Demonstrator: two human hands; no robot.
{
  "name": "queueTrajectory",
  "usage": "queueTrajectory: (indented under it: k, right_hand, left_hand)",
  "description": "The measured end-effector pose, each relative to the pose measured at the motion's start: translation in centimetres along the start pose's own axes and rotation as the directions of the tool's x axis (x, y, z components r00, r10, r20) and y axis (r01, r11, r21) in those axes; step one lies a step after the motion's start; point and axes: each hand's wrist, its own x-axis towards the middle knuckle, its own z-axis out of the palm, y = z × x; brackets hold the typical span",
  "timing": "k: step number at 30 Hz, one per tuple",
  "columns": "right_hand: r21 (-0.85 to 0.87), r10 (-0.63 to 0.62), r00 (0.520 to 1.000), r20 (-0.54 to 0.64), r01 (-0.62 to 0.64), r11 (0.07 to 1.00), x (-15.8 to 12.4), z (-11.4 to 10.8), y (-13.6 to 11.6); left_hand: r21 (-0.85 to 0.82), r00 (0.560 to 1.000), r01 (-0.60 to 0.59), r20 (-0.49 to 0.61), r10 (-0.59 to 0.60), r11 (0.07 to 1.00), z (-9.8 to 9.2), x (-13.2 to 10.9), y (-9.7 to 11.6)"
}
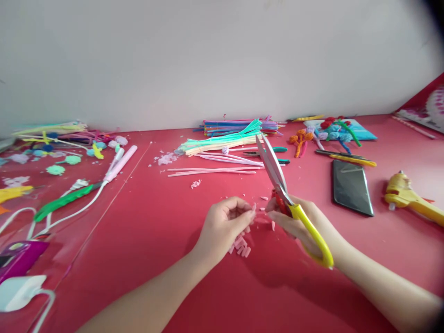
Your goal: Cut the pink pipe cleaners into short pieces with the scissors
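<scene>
My left hand point(222, 224) is closed in a pinch, with a small piece of pink pipe cleaner point(254, 207) at its fingertips. Scissors point(274, 169) with yellow and red handles are held in my right hand point(308, 222), their blades pointing up and away, nearly together. The right fingertips are close to the left ones, a small gap between them. Below my left hand lies a little heap of short cut pink pieces point(242, 247), partly hidden by the fingers. A few more loose pieces point(273, 226) lie between the hands on the red table point(222, 296).
Bundles of pipe cleaners point(222, 141), loose pink stems point(211, 172) and pliers point(280, 149) lie ahead. On the right are a phone point(352, 187) and a yellow glue gun point(412, 196). A pink styling iron point(120, 164), green-handled cutter point(64, 202) and cables occupy the left.
</scene>
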Motion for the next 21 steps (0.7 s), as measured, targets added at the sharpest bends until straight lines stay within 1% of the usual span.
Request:
queueTrajectory:
  k: [3, 6, 9, 14, 16, 17, 19, 21]
  right_hand:
    - [0.075, 0.018, 1.000, 0.009, -0.019, 0.997, -0.1, 0.1, -0.4]
    - [0.077, -0.002, 1.000, 0.017, 0.001, 0.997, -0.3, 0.3, -0.5]
    - [0.042, -0.018, 0.999, 0.036, 0.017, 0.999, -0.5, 0.4, -0.6]
    - [-0.060, -0.091, 0.995, 0.036, 0.093, 0.994, -0.5, 0.3, -0.3]
    - [-0.134, -0.120, 0.993, 0.017, 0.121, 0.983, -0.5, 0.1, 0.0]
    - [-0.195, -0.129, 0.992, -0.004, 0.125, 0.973, -0.4, -0.1, 0.2]
    - [-0.345, -0.145, 0.988, -0.051, 0.118, 0.931, -0.3, -0.3, 0.7]
    - [-0.490, -0.169, 0.981, -0.093, 0.103, 0.865, -0.2, -0.5, 1.0]
  left_hand:
    - [-0.012, 0.994, 0.055, 0.094, -0.054, 0.998, 0.5, -0.3, -0.4]
    - [0.031, 0.991, 0.039, 0.125, -0.043, 0.999, 0.8, -0.5, -0.5]
    - [0.073, 0.987, 0.026, 0.156, -0.037, 0.997, 1.0, -0.5, -0.4]
    - [0.043, 0.984, 0.055, 0.169, -0.062, 0.998, 1.0, -0.5, -0.3]
    - [-0.002, 0.988, 0.072, 0.139, -0.071, 0.997, 0.9, -0.4, -0.1]
    - [-0.037, 0.992, 0.067, 0.105, -0.063, 0.997, 0.8, -0.3, 0.0]
    - [-0.125, 1.000, 0.005, -0.014, -0.007, 0.992, 0.4, -0.2, 0.2]
    - [-0.190, 0.987, -0.096, -0.148, 0.068, 0.977, 0.0, 0.0, 0.5]
